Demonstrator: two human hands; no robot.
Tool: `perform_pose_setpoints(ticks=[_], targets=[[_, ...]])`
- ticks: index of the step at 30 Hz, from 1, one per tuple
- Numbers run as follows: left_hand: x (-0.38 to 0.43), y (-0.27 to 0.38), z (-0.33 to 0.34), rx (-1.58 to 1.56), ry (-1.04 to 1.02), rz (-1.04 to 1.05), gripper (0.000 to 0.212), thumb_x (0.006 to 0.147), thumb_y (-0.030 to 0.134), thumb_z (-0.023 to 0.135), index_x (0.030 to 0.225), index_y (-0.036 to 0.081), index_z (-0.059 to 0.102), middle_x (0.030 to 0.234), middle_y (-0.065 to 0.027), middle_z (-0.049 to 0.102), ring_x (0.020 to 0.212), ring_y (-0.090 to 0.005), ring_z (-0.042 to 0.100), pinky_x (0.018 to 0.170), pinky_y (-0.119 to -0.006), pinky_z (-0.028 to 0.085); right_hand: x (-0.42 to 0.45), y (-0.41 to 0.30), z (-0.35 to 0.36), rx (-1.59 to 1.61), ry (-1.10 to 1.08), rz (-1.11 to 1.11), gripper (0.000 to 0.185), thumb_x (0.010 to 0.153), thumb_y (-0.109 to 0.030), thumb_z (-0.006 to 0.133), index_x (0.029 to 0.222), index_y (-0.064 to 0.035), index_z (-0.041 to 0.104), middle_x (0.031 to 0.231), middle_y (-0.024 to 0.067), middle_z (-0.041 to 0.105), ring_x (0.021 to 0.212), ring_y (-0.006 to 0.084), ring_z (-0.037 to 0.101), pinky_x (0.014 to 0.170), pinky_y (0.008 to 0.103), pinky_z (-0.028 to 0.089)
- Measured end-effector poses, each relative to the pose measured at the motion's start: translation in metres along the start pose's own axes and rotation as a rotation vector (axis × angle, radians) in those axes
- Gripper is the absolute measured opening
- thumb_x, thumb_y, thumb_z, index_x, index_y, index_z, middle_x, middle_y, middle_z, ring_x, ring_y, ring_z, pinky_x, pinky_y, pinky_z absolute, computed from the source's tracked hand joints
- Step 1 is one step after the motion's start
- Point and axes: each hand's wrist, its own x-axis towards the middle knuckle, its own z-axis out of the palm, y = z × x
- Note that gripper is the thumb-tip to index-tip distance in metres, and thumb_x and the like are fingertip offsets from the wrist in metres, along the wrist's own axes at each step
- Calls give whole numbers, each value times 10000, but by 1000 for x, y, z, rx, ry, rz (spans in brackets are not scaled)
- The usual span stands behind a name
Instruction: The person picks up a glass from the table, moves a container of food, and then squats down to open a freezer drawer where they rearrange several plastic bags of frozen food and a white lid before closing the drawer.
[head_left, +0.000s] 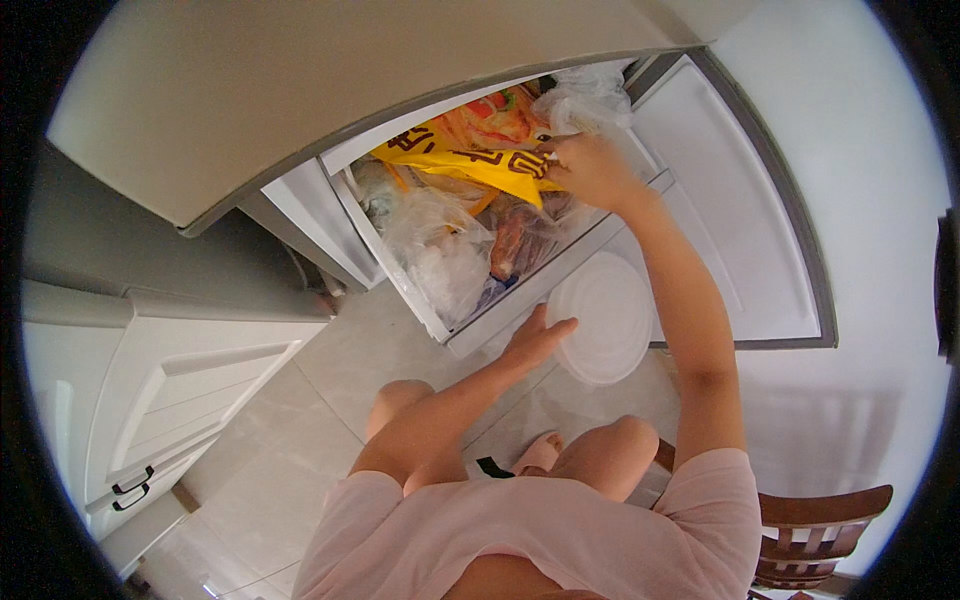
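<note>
My right hand (592, 172) reaches over a pulled-out freezer drawer (525, 300), its fingers closed on the edge of a yellow printed food bag (487, 166). My left hand (536, 337) holds a round whitish plastic container or lid (604, 319) by its left edge, in front of the drawer. Inside the drawer, clear plastic bags (442, 255) fill the left and front part. A reddish-brown frozen item (508, 241) in clear wrapping lies beneath the yellow bag. Another crumpled clear bag (589, 97) sits at the drawer's back right.
The open freezer door (727, 202) stands at the right of the drawer, with the refrigerator's upper door (315, 82) above. A white cabinet (195, 397) is at the left. Behind me on the right stands a brown wooden chair (821, 506). The floor is tiled.
</note>
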Motion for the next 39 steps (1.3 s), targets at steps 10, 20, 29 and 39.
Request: perform_pose_setpoints(ticks=[10, 20, 29, 39], targets=[[-12, 15, 0, -7, 28, -19, 655, 751, 370, 561, 1210, -43, 341, 1148, -176, 477, 1063, -248, 459, 908, -309, 338, 0, 28, -21, 128, 65, 145, 206, 735, -222, 495, 851, -69, 568, 795, 172, 586, 763, 354, 553, 670, 448, 434], [-4, 4, 0, -7, 34, 7, 652, 745, 324, 594, 1209, -49, 328, 1128, -175, 496, 1031, -240, 483, 890, -314, 359, -14, -14, 14, 238, -145, -95, 410, 714, -249, 549, 1078, -60, 523, 1000, 176, 561, 920, 315, 537, 807, 364, 416], [-3, 8, -3, 49, 57, -20, 654, 747, 371, 556, 1217, -33, 344, 1169, -175, 468, 1097, -256, 435, 933, -308, 312, -18, 33, 10, -125, -414, 288, 462, 690, -371, 585, 1045, -76, 561, 1035, 184, 561, 941, 309, 541, 805, 394, 419], [-8, 13, -6, 73, 95, -82, 660, 749, 362, 558, 1227, -32, 331, 1157, -169, 477, 1071, -255, 452, 918, -315, 326, -5, 10, -29, -121, -342, 238, 336, 715, -365, 552, 868, -75, 629, 824, 149, 616, 838, 291, 583, 712, 381, 457]])
